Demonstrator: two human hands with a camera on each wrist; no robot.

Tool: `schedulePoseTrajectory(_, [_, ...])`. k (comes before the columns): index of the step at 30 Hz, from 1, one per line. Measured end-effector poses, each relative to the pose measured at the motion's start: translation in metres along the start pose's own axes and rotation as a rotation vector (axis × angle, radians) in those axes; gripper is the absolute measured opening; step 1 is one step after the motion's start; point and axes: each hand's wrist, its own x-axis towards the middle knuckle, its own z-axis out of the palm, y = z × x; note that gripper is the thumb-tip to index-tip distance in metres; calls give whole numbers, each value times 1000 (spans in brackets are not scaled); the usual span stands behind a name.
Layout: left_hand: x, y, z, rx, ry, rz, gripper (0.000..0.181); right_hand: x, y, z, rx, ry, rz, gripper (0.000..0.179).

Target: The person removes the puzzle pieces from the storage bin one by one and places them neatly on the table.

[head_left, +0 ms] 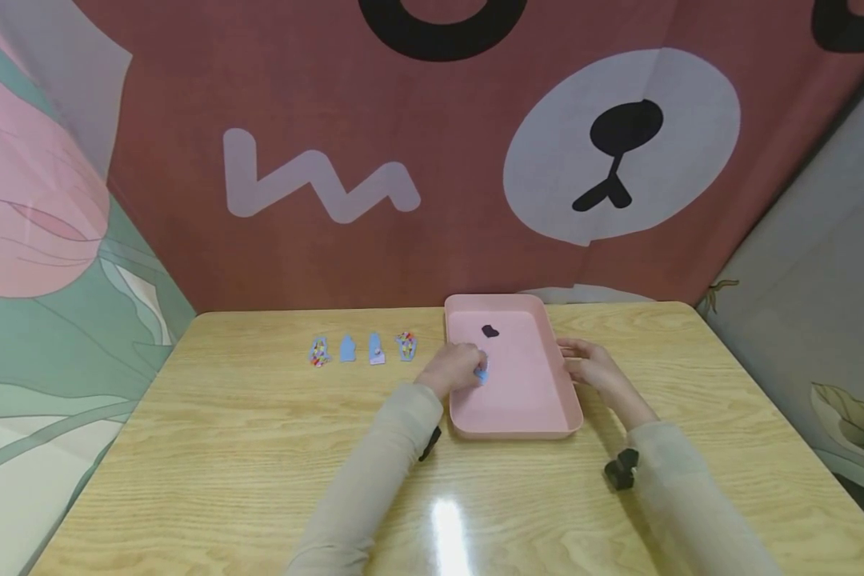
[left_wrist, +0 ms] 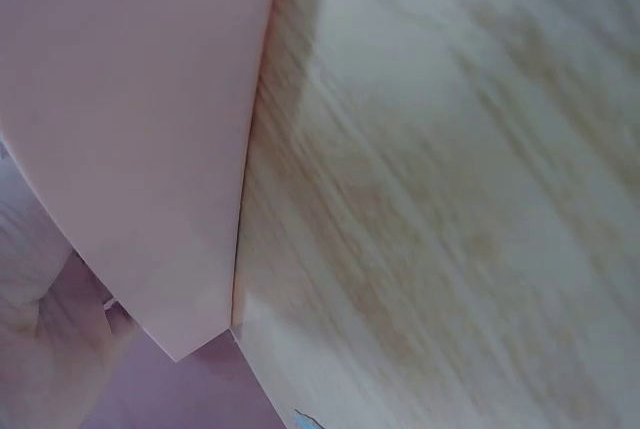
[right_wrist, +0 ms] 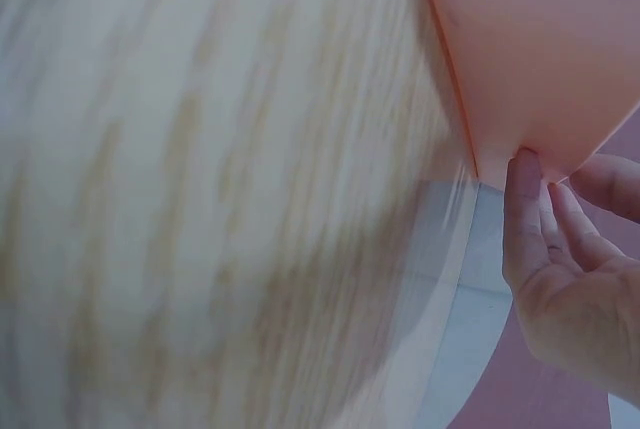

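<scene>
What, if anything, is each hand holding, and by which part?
The left hand holds a small light-blue piece; the hand hides where. The right hand touches the pink rectangular plastic-looking tray at its right side wall; whether it grips is unclear.

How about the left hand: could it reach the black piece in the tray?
Probably yes: nothing visible lies between the left hand and the black piece, though the fingers hold a blue piece.
</scene>
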Motion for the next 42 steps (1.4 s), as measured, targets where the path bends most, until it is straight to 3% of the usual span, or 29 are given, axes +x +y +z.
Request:
schedulePoseTrajectory(15, [0,4,1,46,-50,-35,16,1,0,1,-32,5,13,55])
schedulePoseTrajectory(21, [-2,4,0,11,-56,-41,20,2,1,1,-20,1,15,56])
schedulePoseTrajectory(28, [0,2,3,-131,-14,-86,47,2,1,1,-9,5,20,56])
schedulePoseTrajectory(38, [1,-5,4,-470,98,-35,27,1,0,1,-15,3,21,56])
schedulePoseTrajectory(42, [0,-7,4,-590,110,-36,23,1,0,1,-19,5,23,56])
